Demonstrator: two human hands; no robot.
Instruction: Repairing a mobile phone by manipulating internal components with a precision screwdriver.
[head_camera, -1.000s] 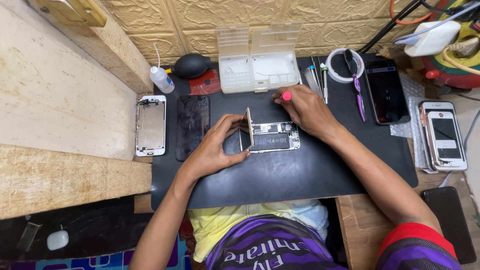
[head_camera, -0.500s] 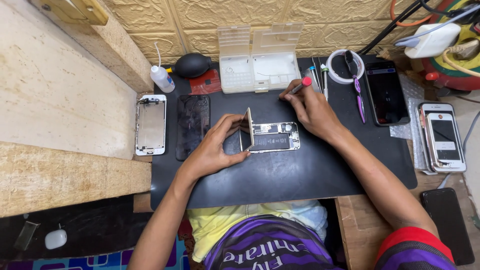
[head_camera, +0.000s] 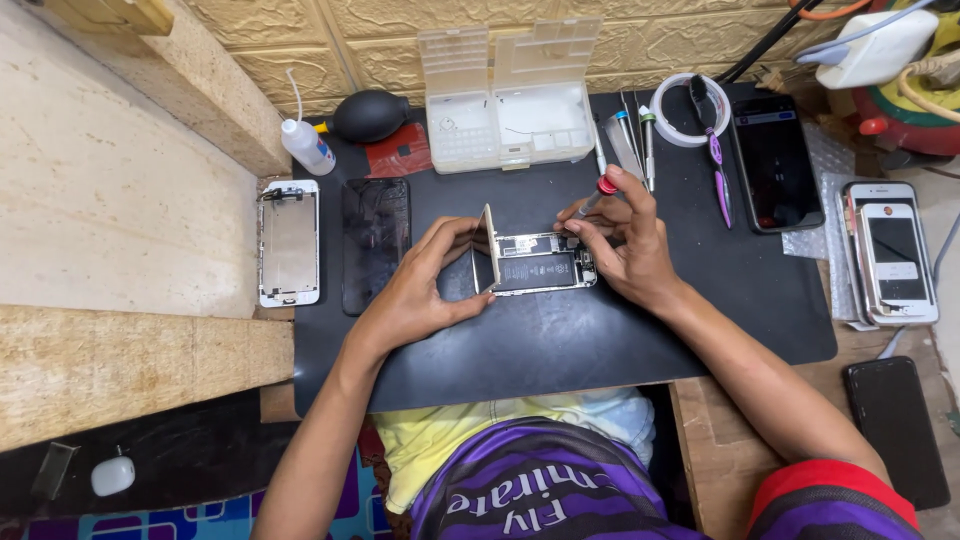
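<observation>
An opened phone (head_camera: 540, 264) lies in the middle of a black work mat (head_camera: 560, 340), its insides showing. Its screen panel (head_camera: 489, 246) stands upright along the left edge. My left hand (head_camera: 425, 285) props that panel up from the left. My right hand (head_camera: 625, 235) pinches a small screwdriver with a red cap (head_camera: 598, 192) and points its tip down at the phone's upper right corner.
A clear plastic parts box (head_camera: 510, 100) stands open at the mat's back, next to a black air blower (head_camera: 368, 116) and a squeeze bottle (head_camera: 306, 146). A phone frame (head_camera: 289, 243) and dark screen (head_camera: 375, 243) lie left. More tools (head_camera: 630, 140) and phones (head_camera: 775, 160) sit right.
My right hand has swung the screwdriver back from the tool area down to the phone's top right corner. The left hand has stayed on the raised screen panel.
</observation>
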